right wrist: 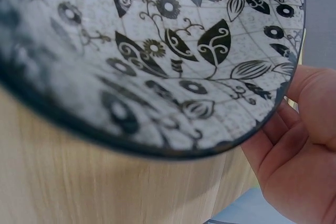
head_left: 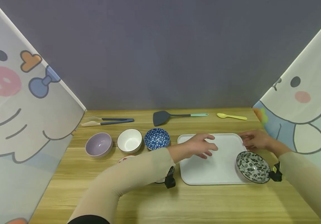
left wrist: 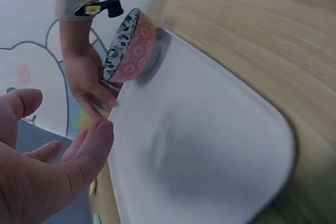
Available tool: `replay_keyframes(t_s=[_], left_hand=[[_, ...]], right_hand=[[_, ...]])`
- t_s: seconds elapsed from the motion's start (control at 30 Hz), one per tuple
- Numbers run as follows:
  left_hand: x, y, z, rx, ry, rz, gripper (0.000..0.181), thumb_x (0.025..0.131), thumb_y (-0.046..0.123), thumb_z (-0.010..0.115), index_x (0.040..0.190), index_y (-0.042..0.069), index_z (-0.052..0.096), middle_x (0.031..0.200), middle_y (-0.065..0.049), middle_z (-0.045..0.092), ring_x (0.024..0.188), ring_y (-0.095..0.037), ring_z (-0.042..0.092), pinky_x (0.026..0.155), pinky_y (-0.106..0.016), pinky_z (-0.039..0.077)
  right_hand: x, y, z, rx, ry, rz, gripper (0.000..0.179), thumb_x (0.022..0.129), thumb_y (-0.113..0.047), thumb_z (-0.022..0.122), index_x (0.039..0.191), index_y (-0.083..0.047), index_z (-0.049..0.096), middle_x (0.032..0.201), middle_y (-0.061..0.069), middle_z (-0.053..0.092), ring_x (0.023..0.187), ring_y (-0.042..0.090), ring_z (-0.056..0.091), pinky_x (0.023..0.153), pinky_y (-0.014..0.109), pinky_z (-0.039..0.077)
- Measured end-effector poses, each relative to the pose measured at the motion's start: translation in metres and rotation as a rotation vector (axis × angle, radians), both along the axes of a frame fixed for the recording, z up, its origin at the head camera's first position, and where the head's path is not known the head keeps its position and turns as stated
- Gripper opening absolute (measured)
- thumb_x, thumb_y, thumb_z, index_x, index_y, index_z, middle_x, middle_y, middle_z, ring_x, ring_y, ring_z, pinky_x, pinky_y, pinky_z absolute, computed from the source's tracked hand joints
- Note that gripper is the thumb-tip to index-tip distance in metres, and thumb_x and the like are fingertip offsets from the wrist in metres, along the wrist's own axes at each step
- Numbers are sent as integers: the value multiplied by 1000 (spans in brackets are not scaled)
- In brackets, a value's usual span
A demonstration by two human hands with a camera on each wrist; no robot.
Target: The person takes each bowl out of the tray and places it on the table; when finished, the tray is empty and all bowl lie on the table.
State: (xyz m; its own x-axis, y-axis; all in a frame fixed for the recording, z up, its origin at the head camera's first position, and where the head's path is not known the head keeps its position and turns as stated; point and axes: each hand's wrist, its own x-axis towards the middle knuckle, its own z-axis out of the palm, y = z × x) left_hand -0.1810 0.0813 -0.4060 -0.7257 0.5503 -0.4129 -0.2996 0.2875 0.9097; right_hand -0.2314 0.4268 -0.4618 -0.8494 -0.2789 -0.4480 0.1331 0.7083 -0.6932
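My left hand (head_left: 198, 145) hovers over the white tray (head_left: 213, 174), fingers spread and nothing in them. In the left wrist view its thumb and fingertips show at the left, above the tray. My right hand (head_left: 256, 140) is at the tray's far right corner, fingers loosely bent beside the edge. Just in front of it, a bowl (head_left: 253, 167) with a black-and-white leaf pattern inside overlaps the tray's right end. The left wrist view shows the bowl's pinkish flowered outside (left wrist: 139, 51) and its foot at the tray. In the right wrist view, the rim partly hides my right fingers.
Left of the tray stand a purple bowl (head_left: 99, 145), a white bowl (head_left: 129, 141) and a blue patterned bowl (head_left: 157, 138). My left sleeve mostly hides a red-patterned dish (head_left: 125, 158). Tongs (head_left: 110, 121), a spatula (head_left: 161, 117) and a yellow spoon (head_left: 231, 116) lie along the back.
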Motion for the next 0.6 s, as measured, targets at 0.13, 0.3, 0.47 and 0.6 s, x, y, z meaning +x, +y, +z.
replay_keyframes(t_s=[0.13,0.3,0.47,0.6], left_hand=[[1,21,-7,1,-35,-14,57,92,20,75,145,17,56,109,-2,73,101,-31,74,82,-42,65],[6,48,-21,17,-106,-10,57,91,15,76,144,15,57,107,-3,74,104,-35,73,83,-47,65],[15,67,-32,-5,-147,18,54,89,11,77,141,13,60,109,-6,71,97,-35,74,82,-50,64],[21,77,-40,-23,-176,39,55,88,10,78,140,15,61,122,-7,69,93,-34,74,81,-51,64]], right_hand=[[-1,0,1,12,-13,-15,59,96,-4,68,146,13,43,106,17,74,87,19,68,75,39,65],[-2,1,0,28,-16,-17,58,97,-4,67,147,13,43,109,19,73,89,21,68,74,39,64],[-2,1,-1,32,-9,-15,57,97,-3,66,147,13,43,113,24,71,92,23,69,75,39,65],[-2,1,-1,35,-1,-10,56,97,-2,64,147,12,44,111,23,71,91,23,69,74,39,65]])
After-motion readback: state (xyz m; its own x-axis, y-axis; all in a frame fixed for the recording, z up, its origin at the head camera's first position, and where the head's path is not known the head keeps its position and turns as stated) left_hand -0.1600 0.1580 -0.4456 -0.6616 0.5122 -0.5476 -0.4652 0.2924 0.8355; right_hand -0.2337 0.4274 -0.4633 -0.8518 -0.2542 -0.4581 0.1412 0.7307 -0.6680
